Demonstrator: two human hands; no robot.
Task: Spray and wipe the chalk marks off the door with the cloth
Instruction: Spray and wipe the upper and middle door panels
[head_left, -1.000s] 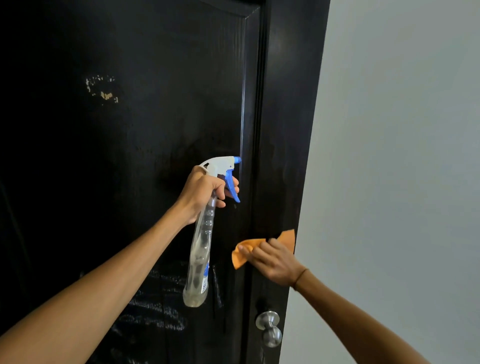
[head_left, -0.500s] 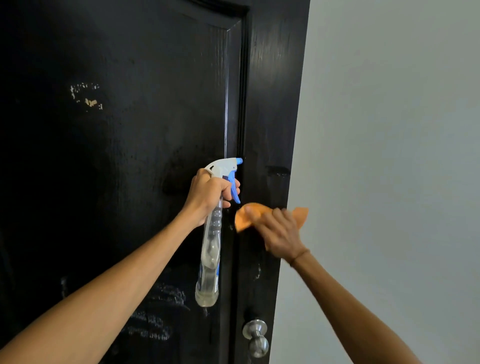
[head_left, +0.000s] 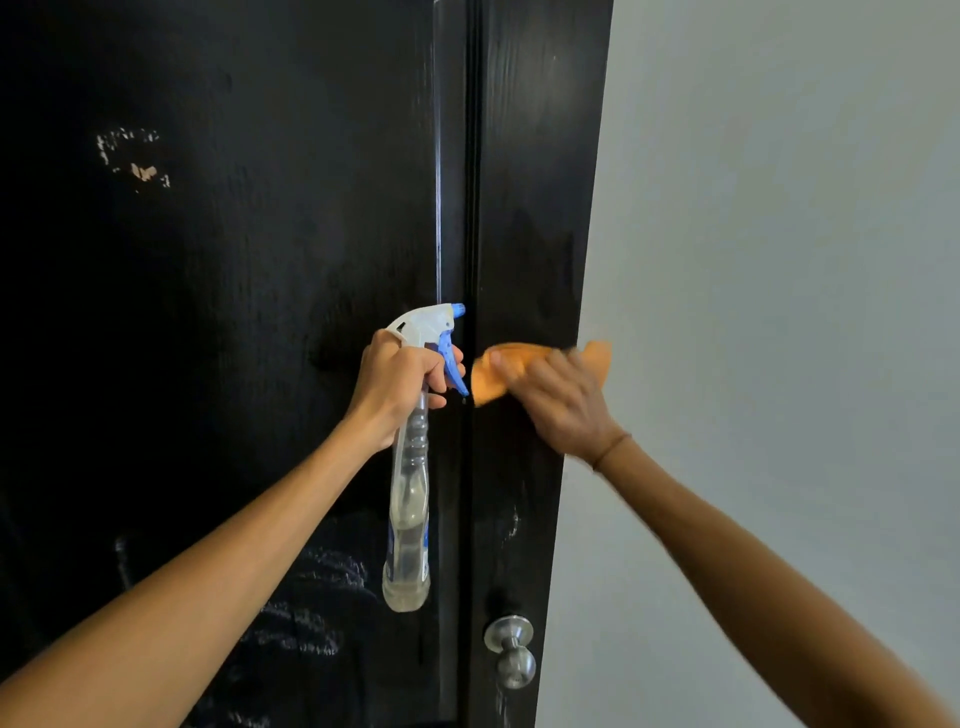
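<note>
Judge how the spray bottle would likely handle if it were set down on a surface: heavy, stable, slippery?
The spray bottle, gripped at its neck by the left hand, looks clear plastic with little liquid showing, so probably light. Tall and narrow with the trigger head on top, it may tip easily. Any wetness cannot be told.

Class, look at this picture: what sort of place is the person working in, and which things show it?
Probably a room indoors, in a home: a black panelled door with a round metal knob and a plain painted wall beside it.
</note>
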